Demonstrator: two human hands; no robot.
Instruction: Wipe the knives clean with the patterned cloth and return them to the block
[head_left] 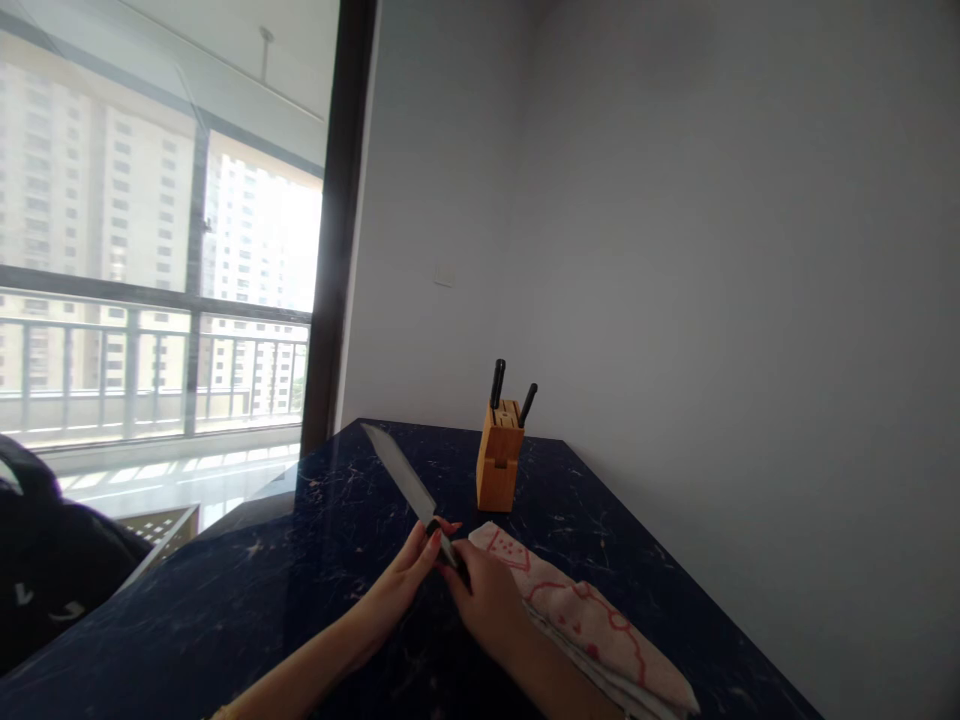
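A large kitchen knife (401, 472) with a broad blade points away from me to the upper left, above the dark table. My left hand (420, 556) is closed around the front of its dark handle (450, 548), near the blade. Farther back on the same handle, my right hand (484, 590) is wrapped round it. A wooden knife block (497, 470) stands upright beyond my hands, with several black-handled tools in its top slots. Beside my right hand lies a folded pink-and-white towel (585, 615) with red patterns, partly covered by my forearm.
The dark blue marbled table (217, 600) narrows toward the wall (712, 300) behind and to the right. At the left, a black bag or garment (60, 560) sits on a chair next to the table edge. A large window (150, 250) is beyond it.
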